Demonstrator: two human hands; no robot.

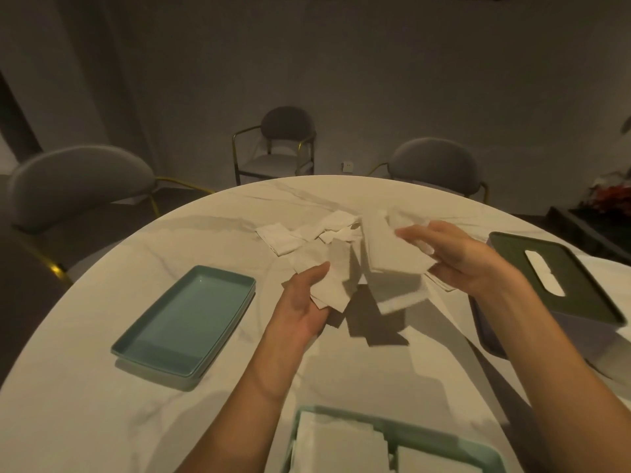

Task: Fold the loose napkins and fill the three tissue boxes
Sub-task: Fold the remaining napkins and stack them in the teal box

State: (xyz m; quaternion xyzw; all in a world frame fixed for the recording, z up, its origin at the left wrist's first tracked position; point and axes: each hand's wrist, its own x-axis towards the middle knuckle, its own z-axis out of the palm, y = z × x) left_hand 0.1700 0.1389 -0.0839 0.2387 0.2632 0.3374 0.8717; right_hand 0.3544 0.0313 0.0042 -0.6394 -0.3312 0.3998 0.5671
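Mid-fold, I judge: the left hand (307, 295) grips a crumpled napkin (333, 285) and the right hand (454, 257) holds a napkin stack (389, 254) above the table (102, 404), near the far pile (307, 233); next, the near open box (392, 435) wants them squared.

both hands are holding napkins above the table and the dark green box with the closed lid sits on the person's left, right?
Not quite: the dark green box sits on the person's right. The head view shows it there, lid closed. The rest holds: the left hand and right hand each hold napkins above the table.
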